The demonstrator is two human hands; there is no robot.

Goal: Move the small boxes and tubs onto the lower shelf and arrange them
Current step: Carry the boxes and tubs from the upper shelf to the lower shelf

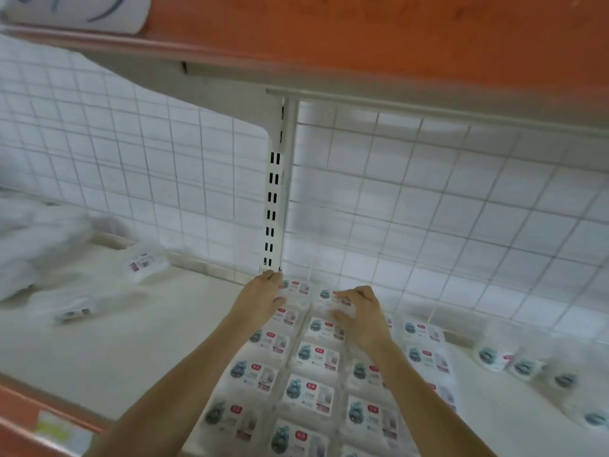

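Several boxes placed: many flat white boxes (pixel 313 357) are lying in neat rows on the lower shelf (pixel 131 351), running from the front edge back toward the wire grid (pixel 428 199).
Left hand: the left hand (pixel 262 296) is reaching to the back of the left row, fingers bent over the rearmost box (pixel 296 287) by the slotted post (pixel 275 199); it is looking like a nudge or a light hold, but I cannot tell which.
Right hand: the right hand (pixel 359 313) is lying on the back box of the middle row (pixel 329 296), fingers curled over its far edge and thumb reaching toward the near side.
Progress: judging by the filled rows, most of the stocking is looking done, and the hands seem to be squaring up the back of the block.
Left to do: round tubs (pixel 524 366) are lying loose at the right, and plastic-wrapped packs (pixel 74 311) are sitting scattered on the left, all apart from the rows.
Hard to see: motion blur is smearing the left packs and the labels; the forearms are covering parts of two rows; the front row is cut off by the frame edge.
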